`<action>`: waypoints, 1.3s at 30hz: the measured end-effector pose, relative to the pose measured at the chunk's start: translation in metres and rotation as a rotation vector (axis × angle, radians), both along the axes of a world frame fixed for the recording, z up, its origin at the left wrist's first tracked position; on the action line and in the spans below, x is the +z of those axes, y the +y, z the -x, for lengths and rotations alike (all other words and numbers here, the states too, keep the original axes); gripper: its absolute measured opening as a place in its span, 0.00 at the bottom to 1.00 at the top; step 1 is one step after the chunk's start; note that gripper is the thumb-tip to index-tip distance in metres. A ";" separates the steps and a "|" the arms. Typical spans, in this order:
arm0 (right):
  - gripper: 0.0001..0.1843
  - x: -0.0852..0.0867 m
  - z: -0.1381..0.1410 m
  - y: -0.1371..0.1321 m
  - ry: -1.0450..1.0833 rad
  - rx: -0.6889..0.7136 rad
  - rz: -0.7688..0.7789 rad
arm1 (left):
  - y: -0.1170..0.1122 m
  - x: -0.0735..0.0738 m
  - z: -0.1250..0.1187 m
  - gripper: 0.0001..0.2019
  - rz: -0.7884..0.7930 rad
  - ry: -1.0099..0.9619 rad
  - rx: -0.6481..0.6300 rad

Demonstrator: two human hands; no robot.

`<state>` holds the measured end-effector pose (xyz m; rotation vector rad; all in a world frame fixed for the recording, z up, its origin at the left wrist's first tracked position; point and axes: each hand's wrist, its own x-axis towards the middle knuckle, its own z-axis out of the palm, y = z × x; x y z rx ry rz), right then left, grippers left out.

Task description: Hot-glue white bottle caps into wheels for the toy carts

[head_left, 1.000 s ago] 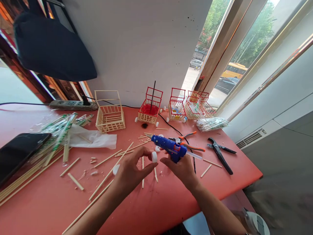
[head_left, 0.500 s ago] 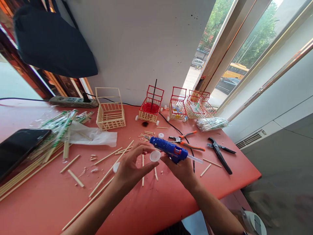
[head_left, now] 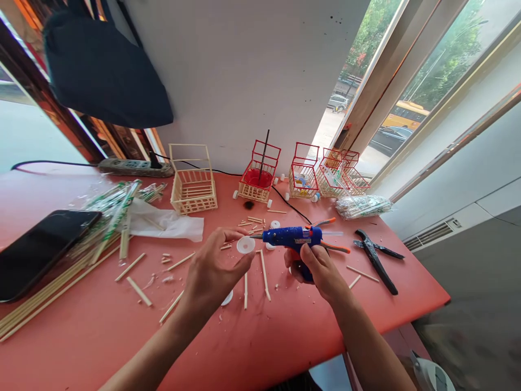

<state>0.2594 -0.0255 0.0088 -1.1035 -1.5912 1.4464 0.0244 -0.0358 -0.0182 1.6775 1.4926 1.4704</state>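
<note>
Between the thumb and fingers of my left hand is a white round bottle cap, its hollow side facing up toward me. My right hand is wrapped round the handle of a blue glue gun, with a clear glue stick sticking out of its back end. The gun's nozzle points left and reaches the cap's right rim; whether it touches I cannot tell. Below my hands lie short wooden sticks and another white cap.
Small stick-built carts line the wall: a plain one, one with a red bowl, and several red-railed ones. Orange-handled pliers lie behind the gun, black cutters to the right. A phone and wrapped sticks occupy the left.
The glue gun has turned in my right hand, its nozzle now at the cap's edge. My right hand has a fuller grip on the handle. The view has shifted slightly left.
</note>
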 end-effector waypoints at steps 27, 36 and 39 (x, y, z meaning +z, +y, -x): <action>0.40 -0.007 0.007 0.002 -0.198 0.033 -0.038 | -0.002 0.007 0.004 0.08 -0.365 0.382 0.081; 0.39 -0.006 0.007 0.002 -0.198 0.037 -0.050 | -0.002 0.006 0.004 0.07 -0.387 0.414 0.092; 0.39 -0.004 0.008 0.001 -0.215 0.034 -0.054 | -0.002 0.007 0.004 0.07 -0.365 0.409 0.089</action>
